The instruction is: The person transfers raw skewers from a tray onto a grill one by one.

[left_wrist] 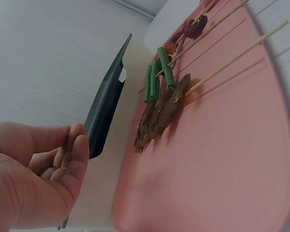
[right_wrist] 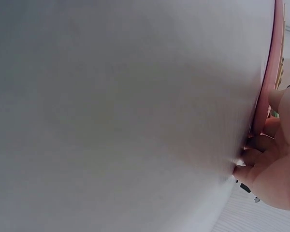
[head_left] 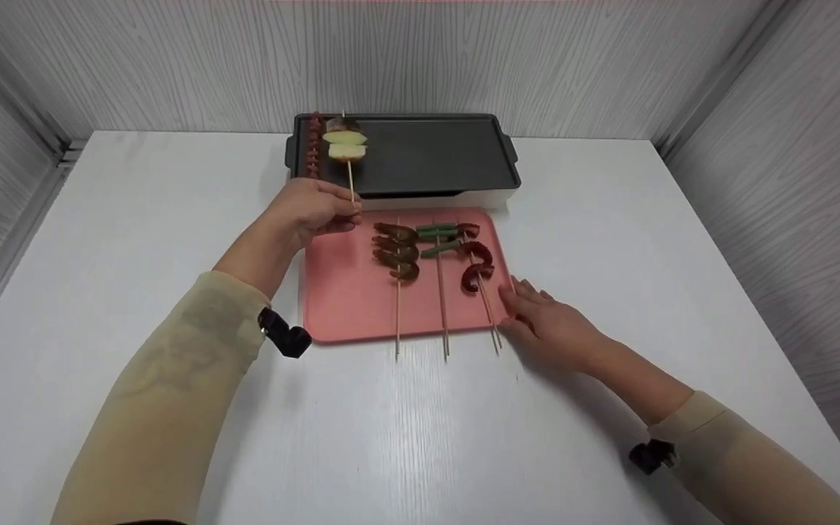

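Observation:
My left hand (head_left: pixel 318 208) pinches the bare stick of a skewer (head_left: pixel 347 152) threaded with pale slices and a darker piece on top. The food end lies over the left part of a black griddle plate (head_left: pixel 427 157). Beside it on the griddle is a skewer of red pieces (head_left: pixel 313 146). My right hand (head_left: pixel 547 324) holds the right edge of a pink tray (head_left: pixel 347 306), thumb at the rim and fingers along the side. On the tray lie a shrimp skewer (head_left: pixel 399 251), a skewer of green pieces (head_left: pixel 438 237) and a skewer of dark red curled pieces (head_left: pixel 477 259).
The griddle has a white base (head_left: pixel 485 198) and stands at the back of the white table (head_left: pixel 405 423), against a grey wood-grain wall (head_left: pixel 405 58). Side panels (head_left: pixel 792 182) close in both sides. The skewer sticks overhang the tray's front edge.

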A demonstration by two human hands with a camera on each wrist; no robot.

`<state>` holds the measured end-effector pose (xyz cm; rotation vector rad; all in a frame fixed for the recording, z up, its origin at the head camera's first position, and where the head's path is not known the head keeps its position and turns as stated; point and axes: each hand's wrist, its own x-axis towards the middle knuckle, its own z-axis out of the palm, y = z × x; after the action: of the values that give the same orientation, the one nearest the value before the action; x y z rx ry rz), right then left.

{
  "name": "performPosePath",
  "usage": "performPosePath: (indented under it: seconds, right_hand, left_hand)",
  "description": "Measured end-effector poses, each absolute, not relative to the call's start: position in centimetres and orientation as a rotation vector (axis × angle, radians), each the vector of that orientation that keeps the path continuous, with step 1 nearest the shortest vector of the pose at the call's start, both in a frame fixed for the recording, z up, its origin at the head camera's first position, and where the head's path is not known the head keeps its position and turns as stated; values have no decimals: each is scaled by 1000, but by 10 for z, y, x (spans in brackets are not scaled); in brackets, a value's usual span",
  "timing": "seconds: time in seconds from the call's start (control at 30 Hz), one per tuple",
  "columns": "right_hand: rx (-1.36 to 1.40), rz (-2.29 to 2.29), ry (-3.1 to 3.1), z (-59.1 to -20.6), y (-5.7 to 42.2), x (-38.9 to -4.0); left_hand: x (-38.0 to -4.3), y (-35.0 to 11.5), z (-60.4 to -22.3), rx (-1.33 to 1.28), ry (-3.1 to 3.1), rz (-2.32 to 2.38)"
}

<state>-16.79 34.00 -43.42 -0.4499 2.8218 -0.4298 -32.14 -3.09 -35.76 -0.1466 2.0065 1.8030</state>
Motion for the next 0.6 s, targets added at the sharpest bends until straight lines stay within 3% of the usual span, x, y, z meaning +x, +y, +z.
performPosePath:
  seconds: [0.6]
  right_hand:
    - [-497,-429,2806,-432,338,-172]
  left_hand:
    - [-324,-28,-360,-237,2081,1720]
